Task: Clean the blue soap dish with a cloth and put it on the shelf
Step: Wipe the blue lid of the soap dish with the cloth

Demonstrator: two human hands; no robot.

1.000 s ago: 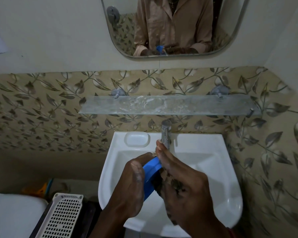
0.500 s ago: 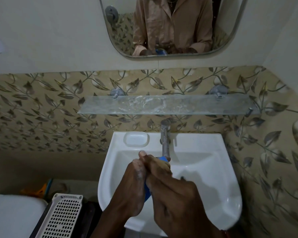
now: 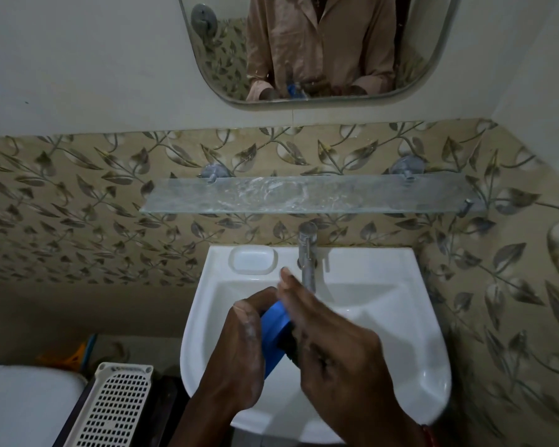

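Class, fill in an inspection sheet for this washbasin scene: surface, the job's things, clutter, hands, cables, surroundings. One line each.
Surface: white washbasin, steel tap at its back, moulded soap recess left of the tap.
Job's things: blue soap dish held on edge over the basin; dark cloth pressed against it; glass shelf above.
Clutter: white perforated basket lower left.
Hands: left hand grips the dish; right hand presses the cloth on it.
Cables: nothing seen.
Surroundings: leaf-pattern tiles, mirror.
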